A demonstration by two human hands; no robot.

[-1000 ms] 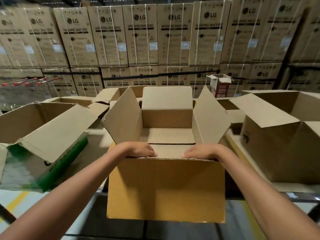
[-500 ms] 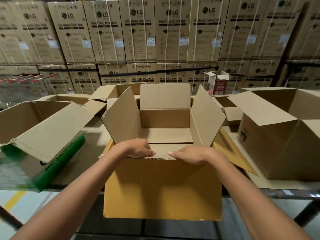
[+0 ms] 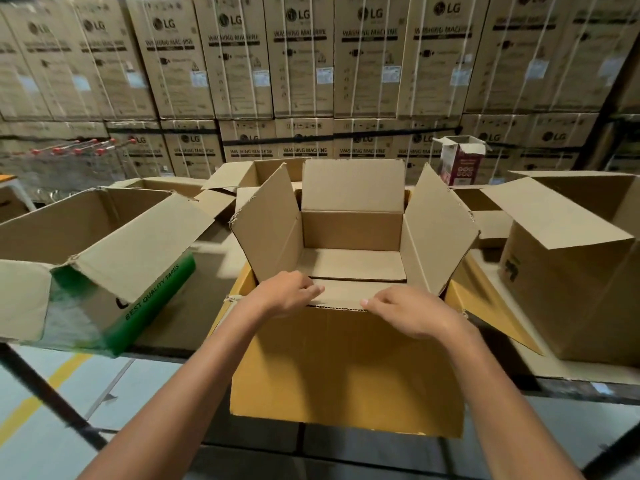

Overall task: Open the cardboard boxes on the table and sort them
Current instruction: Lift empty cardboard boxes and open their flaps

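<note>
Pinching open box [image 3: 346, 368] near edge, left hand [image 3: 284, 297] and right hand [image 3: 410, 315] fingers [image 3: 311, 291] curled | green-printed box [image 3: 104, 258] left | brown box [image 3: 568, 299] right

Brown cardboard box [image 3: 346, 368] upright at table edge, top flaps open, inside empty.

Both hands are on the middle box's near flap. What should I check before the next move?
1. Left hand grips the near flap of the plain brown cardboard box: ok.
2. Right hand grips the same flap: ok.
3. Side flaps and far flap stand open: ok.
4. Visible inside bare: ok.
5. Base fully on the table: cannot tell, hidden.
6. Green-printed cardboard box on the left stands apart: ok.
</note>
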